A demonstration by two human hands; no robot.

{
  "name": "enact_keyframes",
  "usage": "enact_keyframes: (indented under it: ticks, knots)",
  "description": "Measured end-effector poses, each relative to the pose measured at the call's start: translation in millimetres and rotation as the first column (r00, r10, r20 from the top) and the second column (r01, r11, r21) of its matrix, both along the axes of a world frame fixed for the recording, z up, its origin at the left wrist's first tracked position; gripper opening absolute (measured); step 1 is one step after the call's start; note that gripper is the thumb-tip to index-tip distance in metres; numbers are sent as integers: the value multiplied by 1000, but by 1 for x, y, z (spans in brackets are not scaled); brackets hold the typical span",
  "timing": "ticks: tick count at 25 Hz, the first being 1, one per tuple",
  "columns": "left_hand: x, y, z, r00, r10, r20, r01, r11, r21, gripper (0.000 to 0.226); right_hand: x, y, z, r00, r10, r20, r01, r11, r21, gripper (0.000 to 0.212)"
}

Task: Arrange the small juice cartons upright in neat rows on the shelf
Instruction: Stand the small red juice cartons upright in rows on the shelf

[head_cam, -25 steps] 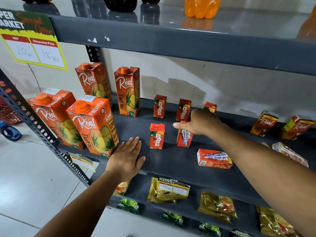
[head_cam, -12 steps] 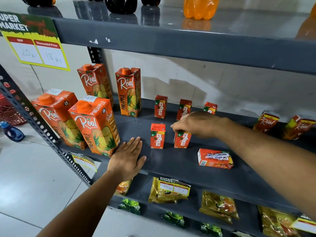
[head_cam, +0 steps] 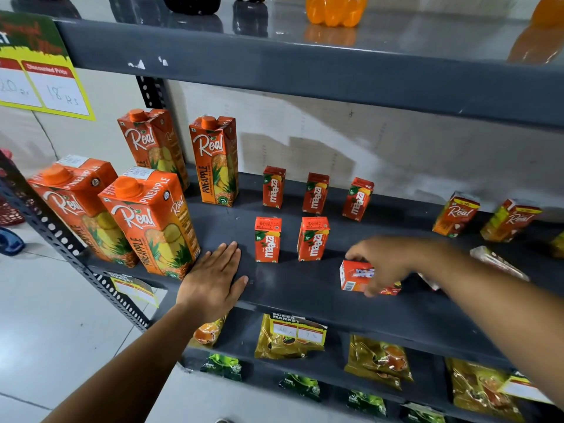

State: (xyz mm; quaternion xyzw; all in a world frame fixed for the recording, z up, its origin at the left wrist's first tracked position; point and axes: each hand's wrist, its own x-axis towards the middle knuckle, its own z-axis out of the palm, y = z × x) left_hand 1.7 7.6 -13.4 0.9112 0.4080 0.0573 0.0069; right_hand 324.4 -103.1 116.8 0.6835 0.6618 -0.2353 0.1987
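Three small red Maaza cartons stand upright in a back row [head_cam: 316, 193] on the dark grey shelf [head_cam: 305, 288]. Two more stand in front of them, a left one [head_cam: 267, 239] and a right one [head_cam: 312, 238]. A further small carton [head_cam: 351, 276] lies on its side near the shelf's front, and my right hand [head_cam: 387, 264] closes around it, fingers over its top and front. My left hand [head_cam: 213, 279] rests flat, palm down, on the shelf's front edge, left of the front row.
Several tall Real pineapple cartons [head_cam: 152, 221] stand at the shelf's left. Two small Real cartons [head_cam: 456, 213] lean at the back right, with a wrapped packet [head_cam: 497, 262] lying near them. Snack bags [head_cam: 290, 335] fill the shelf below. Bottles sit on the upper shelf [head_cam: 305, 74].
My right hand let go of the second front-row carton, which stands upright, and moved right and forward onto the carton lying on its side. My left hand stayed flat.
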Motion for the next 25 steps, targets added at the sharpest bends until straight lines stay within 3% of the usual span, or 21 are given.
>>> enact_keyframes:
  ticks: [4,7,12,15,18,21,25]
  knots:
    - [0,-1,1,1000,-10,21,10,1000,-2,77,2,-12,-28,997,-79,0,78,972,222,73]
    - [0,-2,2,1000,-7,29,7,1000,-10,77,16,-18,-29,987,-161,-1,158,970,187,87]
    - [1,-1,1,1000,4,16,-4,1000,-12,77,39,-34,-32,978,-205,-49,210,958,197,52]
    - [0,-2,2,1000,4,15,-4,1000,-8,76,48,-28,-14,992,-125,-21,125,932,340,54]
    - [0,-1,1,1000,2,4,-2,1000,4,76,45,-16,6,995,75,62,-96,875,475,56]
    - [0,0,-1,1000,10,-11,-10,1000,1,78,32,-7,12,964,241,108,-264,860,436,30]
    - [1,0,0,1000,8,-3,-8,1000,-12,78,46,-1,17,961,259,99,-277,880,386,57]
